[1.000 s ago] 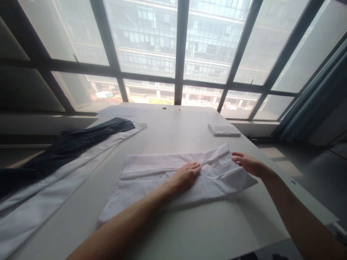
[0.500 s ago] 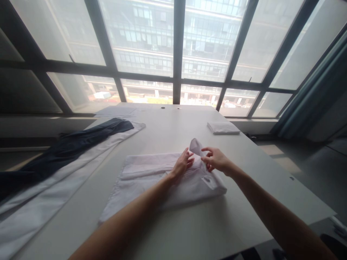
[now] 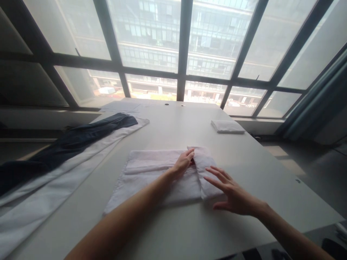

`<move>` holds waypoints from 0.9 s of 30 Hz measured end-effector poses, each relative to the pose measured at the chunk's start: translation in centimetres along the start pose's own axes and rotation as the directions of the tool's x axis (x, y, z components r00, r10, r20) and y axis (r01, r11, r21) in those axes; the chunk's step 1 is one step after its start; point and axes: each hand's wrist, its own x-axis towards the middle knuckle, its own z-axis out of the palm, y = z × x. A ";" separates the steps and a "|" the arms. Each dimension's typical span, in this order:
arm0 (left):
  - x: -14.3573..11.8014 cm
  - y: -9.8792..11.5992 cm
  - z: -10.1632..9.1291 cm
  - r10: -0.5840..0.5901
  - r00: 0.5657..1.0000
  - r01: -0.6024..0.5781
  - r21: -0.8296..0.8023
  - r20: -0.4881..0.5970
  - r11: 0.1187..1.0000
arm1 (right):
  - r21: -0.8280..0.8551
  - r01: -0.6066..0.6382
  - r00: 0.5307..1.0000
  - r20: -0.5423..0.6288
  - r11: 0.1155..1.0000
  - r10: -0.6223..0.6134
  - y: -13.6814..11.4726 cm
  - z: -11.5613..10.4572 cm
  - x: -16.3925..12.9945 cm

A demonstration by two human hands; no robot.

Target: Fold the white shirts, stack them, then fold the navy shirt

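A white garment (image 3: pixel 159 164), whose exact kind I cannot make out, lies flat on the white table (image 3: pixel 173 133). Its right end is turned over into a band across the cloth. My left hand (image 3: pixel 185 161) is closed on the far edge of that band, thumb and fingers pinching the fabric. Over the near right part of the fold is my right hand (image 3: pixel 226 191), fingers spread, at or just above the cloth; contact is hard to tell. Part of the garment is hidden under my left forearm.
A folded white cloth (image 3: pixel 227 126) sits at the table's far right. Along the left side lie dark trousers (image 3: pixel 89 133) over a long white garment (image 3: pixel 81 173). Papers (image 3: pixel 119 105) rest at the far left. Tall windows (image 3: pixel 151 36) stand behind the table.
The garment's right end has been folded over to the left. My left hand has closed on the fold's far edge. My right hand has let go, moved nearer and spread its fingers.
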 end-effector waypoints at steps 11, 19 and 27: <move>0.0 0.3 -0.2 0.005 0.999 -0.006 0.027 0.043 1.000 | -0.217 0.088 0.941 -0.303 0.972 -0.153 -1.8 4.1 2.0; -1.4 0.9 1.4 0.358 0.932 -0.076 0.941 -0.051 0.331 | 0.087 0.114 0.993 -0.051 0.990 -0.109 -2.3 3.6 1.2; -2.8 -1.0 2.9 0.192 0.928 -0.348 0.928 0.320 0.135 | 0.254 -0.289 0.886 -0.295 0.923 0.359 4.0 1.3 6.0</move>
